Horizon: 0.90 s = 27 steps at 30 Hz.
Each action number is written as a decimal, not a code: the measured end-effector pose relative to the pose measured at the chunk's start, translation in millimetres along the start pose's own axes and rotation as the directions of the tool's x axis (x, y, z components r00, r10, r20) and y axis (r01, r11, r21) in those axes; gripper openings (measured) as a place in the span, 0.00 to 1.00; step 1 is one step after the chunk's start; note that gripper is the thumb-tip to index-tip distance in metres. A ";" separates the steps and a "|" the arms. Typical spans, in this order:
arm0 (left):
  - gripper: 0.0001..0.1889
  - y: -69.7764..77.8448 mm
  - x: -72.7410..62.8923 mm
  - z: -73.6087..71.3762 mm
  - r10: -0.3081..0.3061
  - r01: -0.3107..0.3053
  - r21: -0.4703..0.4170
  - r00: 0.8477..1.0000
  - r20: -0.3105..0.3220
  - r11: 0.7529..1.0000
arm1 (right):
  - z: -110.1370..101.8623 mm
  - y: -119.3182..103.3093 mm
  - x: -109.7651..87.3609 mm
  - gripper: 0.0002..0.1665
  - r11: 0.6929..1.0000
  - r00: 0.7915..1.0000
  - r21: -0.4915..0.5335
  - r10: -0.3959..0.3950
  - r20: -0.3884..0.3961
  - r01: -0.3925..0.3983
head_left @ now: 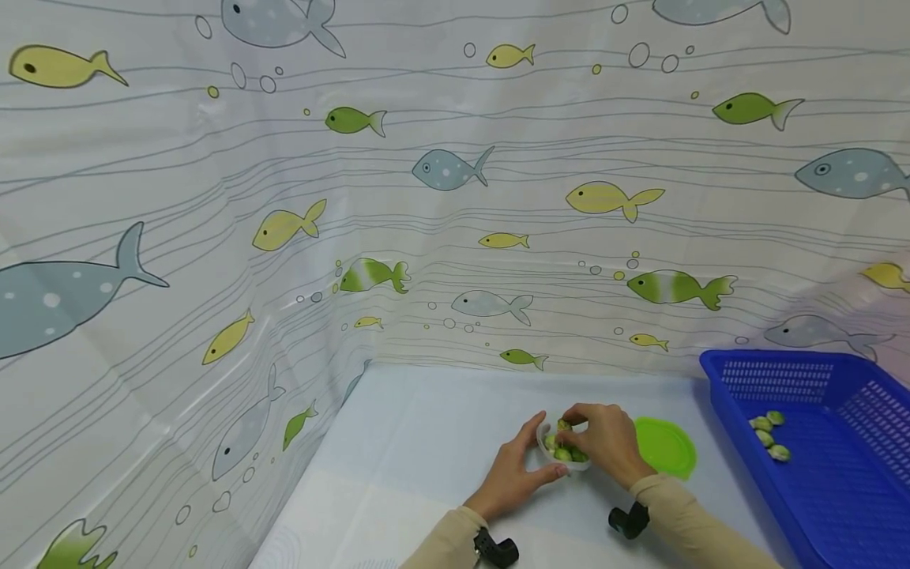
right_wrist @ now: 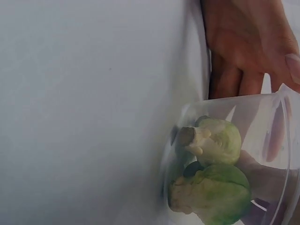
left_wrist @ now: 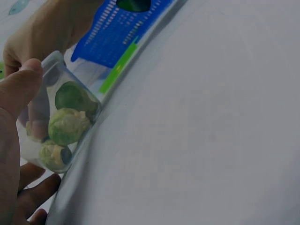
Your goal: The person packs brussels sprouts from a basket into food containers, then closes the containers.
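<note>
A small clear plastic tub [head_left: 584, 466] stands on the table with several green Brussels sprouts [left_wrist: 69, 125] inside. My left hand [head_left: 510, 476] holds the tub from its left side, thumb at the near side and fingers round the far side. From the right, my right hand [head_left: 607, 442] reaches over the rim, its fingertips down in the tub. Between its thumb and forefinger it pinches a sprout [head_left: 564, 425], partly hidden by the fingers. Through the clear wall in the right wrist view, sprouts [right_wrist: 220, 192] lie at the bottom.
A round bright green lid [head_left: 666, 448] lies flat just right of the tub. Farther right, a large blue plastic basket [head_left: 839, 498] holds several sprouts [head_left: 765, 437]. A white cloth [head_left: 426, 427] covers the table; a fish-patterned curtain [head_left: 426, 213] hangs behind and at left.
</note>
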<state>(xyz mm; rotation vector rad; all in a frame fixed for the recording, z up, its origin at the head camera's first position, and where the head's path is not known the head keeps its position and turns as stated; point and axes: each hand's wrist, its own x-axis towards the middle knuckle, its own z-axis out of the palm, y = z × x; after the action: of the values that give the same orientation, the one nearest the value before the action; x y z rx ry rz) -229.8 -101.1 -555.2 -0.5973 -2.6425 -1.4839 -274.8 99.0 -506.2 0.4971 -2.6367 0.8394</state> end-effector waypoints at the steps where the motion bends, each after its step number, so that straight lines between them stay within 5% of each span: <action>1: 0.47 0.0 0.0 0.1 -0.003 0.003 0.001 1.000 0.001 1.000 | -0.8 -0.4 -0.3 0.16 1.000 1.000 -0.011 -0.004 -0.001 0.004; 14: 0.47 -0.1 -0.6 0.6 -0.018 0.018 -0.006 1.000 0.000 1.000 | -0.9 0.5 -3.8 0.13 0.991 0.992 -0.090 -0.109 -0.056 0.103; 22: 0.47 -1.5 0.9 -0.2 -0.016 0.016 0.010 1.000 -0.009 1.000 | 2.1 -3.1 -4.2 0.16 0.945 0.942 -0.181 -0.301 -0.149 0.273; 27: 0.47 -1.1 1.2 -0.3 -0.015 0.015 0.000 1.000 -0.009 1.000 | 3.0 -2.4 -3.8 0.14 0.956 0.960 -0.177 -0.257 -0.113 0.235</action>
<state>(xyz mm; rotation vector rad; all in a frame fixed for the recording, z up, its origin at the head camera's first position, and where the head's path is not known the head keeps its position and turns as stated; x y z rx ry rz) -231.4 -101.6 -555.7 -0.5701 -2.6467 -1.4863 -271.0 96.1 -508.9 0.6837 -2.4285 0.5561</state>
